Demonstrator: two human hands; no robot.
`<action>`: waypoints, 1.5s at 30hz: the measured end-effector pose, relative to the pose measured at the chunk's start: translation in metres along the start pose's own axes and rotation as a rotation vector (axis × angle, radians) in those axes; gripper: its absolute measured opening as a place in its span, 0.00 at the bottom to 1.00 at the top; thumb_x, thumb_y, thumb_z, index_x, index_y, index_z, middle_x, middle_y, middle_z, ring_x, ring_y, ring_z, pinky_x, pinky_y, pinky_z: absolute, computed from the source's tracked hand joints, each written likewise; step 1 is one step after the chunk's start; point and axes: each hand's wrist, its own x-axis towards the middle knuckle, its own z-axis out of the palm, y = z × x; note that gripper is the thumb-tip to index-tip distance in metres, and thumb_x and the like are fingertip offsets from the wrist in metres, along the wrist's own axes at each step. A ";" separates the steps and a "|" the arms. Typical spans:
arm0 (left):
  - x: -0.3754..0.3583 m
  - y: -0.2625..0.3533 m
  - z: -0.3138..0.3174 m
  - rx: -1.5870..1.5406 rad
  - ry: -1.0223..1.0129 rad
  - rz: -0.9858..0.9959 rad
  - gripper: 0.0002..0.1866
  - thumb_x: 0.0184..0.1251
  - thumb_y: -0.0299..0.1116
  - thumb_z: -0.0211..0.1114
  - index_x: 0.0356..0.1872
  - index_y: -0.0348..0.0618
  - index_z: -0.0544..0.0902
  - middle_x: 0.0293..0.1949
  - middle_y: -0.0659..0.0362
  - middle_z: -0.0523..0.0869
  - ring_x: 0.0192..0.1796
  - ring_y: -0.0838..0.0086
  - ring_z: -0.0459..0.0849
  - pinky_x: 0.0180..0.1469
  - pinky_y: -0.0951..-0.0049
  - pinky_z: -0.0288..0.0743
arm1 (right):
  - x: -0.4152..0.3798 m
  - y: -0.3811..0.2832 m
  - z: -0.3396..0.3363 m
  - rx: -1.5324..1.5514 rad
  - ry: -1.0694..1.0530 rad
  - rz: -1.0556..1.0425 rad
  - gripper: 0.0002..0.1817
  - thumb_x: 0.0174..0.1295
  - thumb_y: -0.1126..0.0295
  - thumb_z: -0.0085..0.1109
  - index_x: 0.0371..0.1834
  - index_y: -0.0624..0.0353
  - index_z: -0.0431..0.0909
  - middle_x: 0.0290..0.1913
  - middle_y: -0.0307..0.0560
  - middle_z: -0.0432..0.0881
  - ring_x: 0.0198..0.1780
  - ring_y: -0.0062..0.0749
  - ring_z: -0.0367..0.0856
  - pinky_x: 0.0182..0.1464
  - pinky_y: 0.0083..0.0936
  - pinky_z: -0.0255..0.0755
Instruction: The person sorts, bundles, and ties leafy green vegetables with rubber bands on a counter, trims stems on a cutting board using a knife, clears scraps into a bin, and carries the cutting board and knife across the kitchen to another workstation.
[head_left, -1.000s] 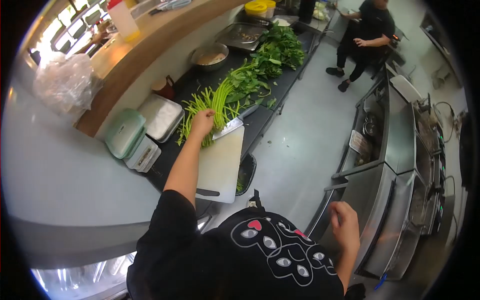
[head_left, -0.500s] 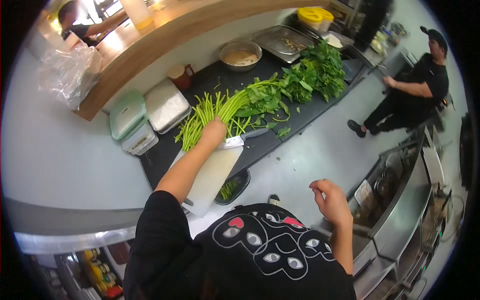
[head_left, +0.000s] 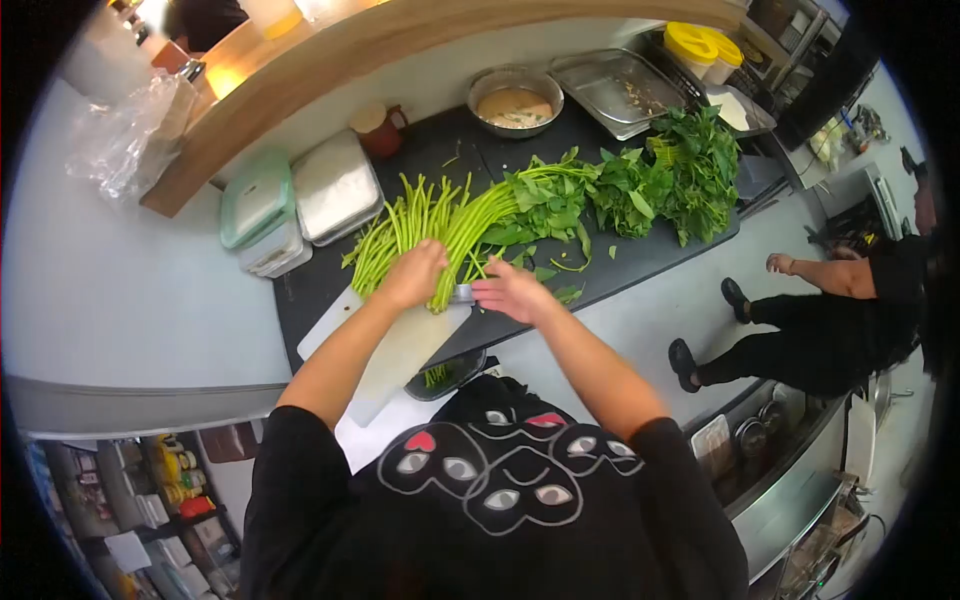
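Observation:
Long leafy green stems (head_left: pixel 480 215) lie in a bunch across the dark counter, cut ends toward the white cutting board (head_left: pixel 405 345). My left hand (head_left: pixel 413 273) is closed around part of the stems, over the board's far end. Just to its right, my right hand (head_left: pixel 515 292) has its thumb apart and fingers stretched toward the stem ends. A small part of a knife blade (head_left: pixel 462 293) shows between the hands; its handle is hidden by my right hand, and no grip on it is visible.
Lidded containers (head_left: pixel 258 205), a mug (head_left: pixel 376 130), a metal bowl (head_left: pixel 515 105) and a metal tray (head_left: pixel 620 90) line the counter's back. Below the counter edge sits a black tub (head_left: pixel 445 375) with green pieces. A person in black (head_left: pixel 820 310) stands at right.
My right hand has come up from beside my body to the stems and knife. My left hand still grips the stems. The other person appears nearer and lower in view.

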 end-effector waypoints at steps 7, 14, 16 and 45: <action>0.006 0.010 0.000 -0.103 -0.114 -0.034 0.07 0.63 0.31 0.53 0.33 0.38 0.70 0.32 0.43 0.77 0.36 0.48 0.77 0.37 0.54 0.70 | 0.092 0.005 0.032 0.254 0.022 -0.058 0.30 0.58 0.55 0.59 0.60 0.55 0.62 0.59 0.50 0.68 0.57 0.42 0.69 0.57 0.46 0.64; -0.010 0.019 -0.042 -0.122 -0.222 -0.216 0.12 0.60 0.37 0.59 0.34 0.37 0.72 0.32 0.43 0.80 0.38 0.48 0.79 0.40 0.53 0.71 | 0.129 -0.008 0.030 0.391 0.109 -0.139 0.19 0.55 0.73 0.54 0.51 0.66 0.67 0.45 0.55 0.75 0.42 0.46 0.78 0.45 0.43 0.76; -0.018 0.013 -0.031 -0.160 -0.171 -0.214 0.10 0.60 0.33 0.59 0.34 0.37 0.72 0.34 0.43 0.79 0.39 0.48 0.78 0.40 0.53 0.71 | 0.132 -0.016 0.027 0.362 0.136 -0.137 0.18 0.57 0.72 0.53 0.51 0.66 0.67 0.46 0.55 0.75 0.44 0.47 0.78 0.47 0.43 0.75; -0.120 -0.218 0.013 0.130 0.395 -1.152 0.19 0.47 0.33 0.68 0.43 0.48 0.78 0.46 0.49 0.76 0.47 0.55 0.78 0.48 0.61 0.73 | 0.096 -0.092 -0.071 0.042 0.333 0.020 0.16 0.55 0.67 0.59 0.46 0.60 0.72 0.45 0.50 0.78 0.46 0.42 0.77 0.48 0.40 0.73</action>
